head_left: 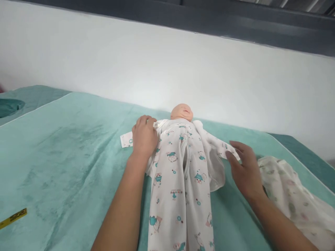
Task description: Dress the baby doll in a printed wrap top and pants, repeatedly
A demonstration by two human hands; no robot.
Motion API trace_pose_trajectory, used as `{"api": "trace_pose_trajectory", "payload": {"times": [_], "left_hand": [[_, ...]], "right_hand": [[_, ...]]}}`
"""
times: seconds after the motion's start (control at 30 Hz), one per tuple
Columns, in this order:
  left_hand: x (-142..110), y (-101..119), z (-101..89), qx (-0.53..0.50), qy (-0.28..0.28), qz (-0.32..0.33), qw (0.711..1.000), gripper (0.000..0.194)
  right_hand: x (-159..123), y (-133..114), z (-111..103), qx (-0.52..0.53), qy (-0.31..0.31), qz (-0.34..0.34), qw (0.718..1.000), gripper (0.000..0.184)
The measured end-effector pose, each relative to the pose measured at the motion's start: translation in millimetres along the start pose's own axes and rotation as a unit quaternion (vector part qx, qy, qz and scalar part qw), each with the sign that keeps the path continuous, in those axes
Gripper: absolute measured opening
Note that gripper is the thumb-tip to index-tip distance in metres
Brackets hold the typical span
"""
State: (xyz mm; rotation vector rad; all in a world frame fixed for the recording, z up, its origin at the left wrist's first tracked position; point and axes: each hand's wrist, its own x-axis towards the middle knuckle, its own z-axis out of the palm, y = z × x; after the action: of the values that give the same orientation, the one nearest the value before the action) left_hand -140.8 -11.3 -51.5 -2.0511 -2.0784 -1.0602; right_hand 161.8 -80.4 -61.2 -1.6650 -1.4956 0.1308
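Observation:
A baby doll [181, 112] lies on its back, only its head showing. White printed baby clothes [172, 174] with long legs cover its body, and a front opening shows near the middle. My left hand [145, 134] is closed over the sleeve by the doll's shoulder on the left side; its fingertips are partly hidden. The cuff of that left sleeve [126, 140] sticks out past the hand. On the other side, my right hand [244, 164] has the end of the right sleeve [218, 145] between its thumb and fingers.
A thin white patterned cloth [293, 195] lies crumpled beside my right forearm. The bed-like surface has a teal plush cover [65, 167], with a yellow-and-black strip [13, 218] at the left. Behind the doll's head rises a white wall [157, 66].

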Motion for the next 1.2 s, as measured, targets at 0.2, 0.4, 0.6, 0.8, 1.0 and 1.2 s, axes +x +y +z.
{"api": "trace_pose_trajectory", "payload": {"times": [0.2, 0.4, 0.6, 0.8, 1.0, 1.2], "left_hand": [[2.8, 1.0, 28.3, 0.032, -0.066, 0.002, 0.997, 0.038], [18.1, -10.2, 27.7, 0.065, -0.093, -0.093, 0.989, 0.032], [24.8, -17.9, 27.9, 0.063, -0.083, -0.158, 0.982, 0.031], [23.6, -11.2, 29.2, 0.07, -0.083, -0.158, 0.981, 0.034], [23.5, -10.6, 27.3, 0.078, -0.084, -0.147, 0.982, 0.031], [23.4, -11.8, 29.1, 0.098, -0.107, -0.133, 0.98, 0.032]], "right_hand": [[34.6, -51.5, 52.8, -0.078, -0.1, -0.1, 0.987, 0.046], [72.1, -34.5, 73.5, -0.178, -0.137, -0.061, 0.973, 0.041], [93.5, -4.1, 49.6, -0.228, -0.154, -0.011, 0.961, 0.04], [99.2, -33.4, 51.2, -0.209, -0.107, -0.074, 0.969, 0.053], [87.5, -141.7, 111.4, -0.138, -0.357, -0.324, 0.865, 0.032], [90.3, -177.8, 156.4, -0.275, -0.486, -0.309, 0.77, 0.022]]}}
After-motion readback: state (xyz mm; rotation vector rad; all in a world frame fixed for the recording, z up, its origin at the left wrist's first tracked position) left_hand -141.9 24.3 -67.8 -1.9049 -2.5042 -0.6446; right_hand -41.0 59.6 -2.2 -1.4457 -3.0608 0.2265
